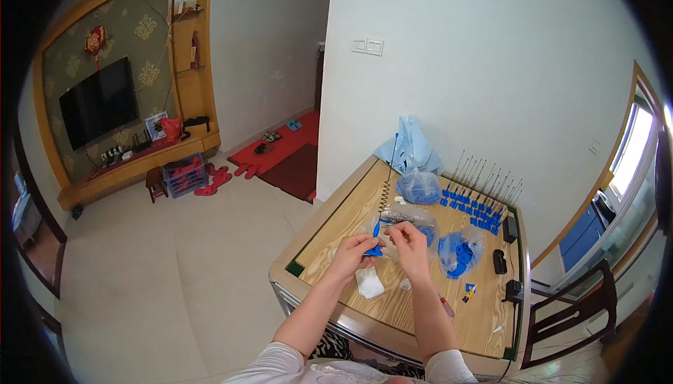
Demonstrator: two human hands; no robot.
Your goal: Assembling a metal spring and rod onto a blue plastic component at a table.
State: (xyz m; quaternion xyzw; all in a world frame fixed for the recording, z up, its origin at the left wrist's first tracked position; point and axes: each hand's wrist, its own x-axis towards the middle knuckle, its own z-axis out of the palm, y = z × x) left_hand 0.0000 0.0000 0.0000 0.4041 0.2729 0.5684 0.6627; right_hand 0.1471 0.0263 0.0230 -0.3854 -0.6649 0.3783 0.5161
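Left hand (pixel 356 252) pinches the blue base of a spring rod (pixel 383 199), held roughly upright over the tabletop (pixel 350 205). Right hand (pixel 409 242) just beside it, fingertips drawn together; can't tell if they grip anything. Bag of blue parts (pixel 459 254) to the right, blue-based rods (pixel 479 209) lined up behind.

Wood grain, crinkled film and wiry metal
The table (pixel 392 310) looks smooth and wood-grained. Over it, a smooth blue plastic handle (pixel 376 229) carries a dark metal coil (pixel 383 195); on it lie a crinkled clear plastic bag (pixel 419 186) and white paper (pixel 369 284). Behind it, a smooth matt wall (pixel 491 55); left, glossy floor tiles (pixel 140 265).
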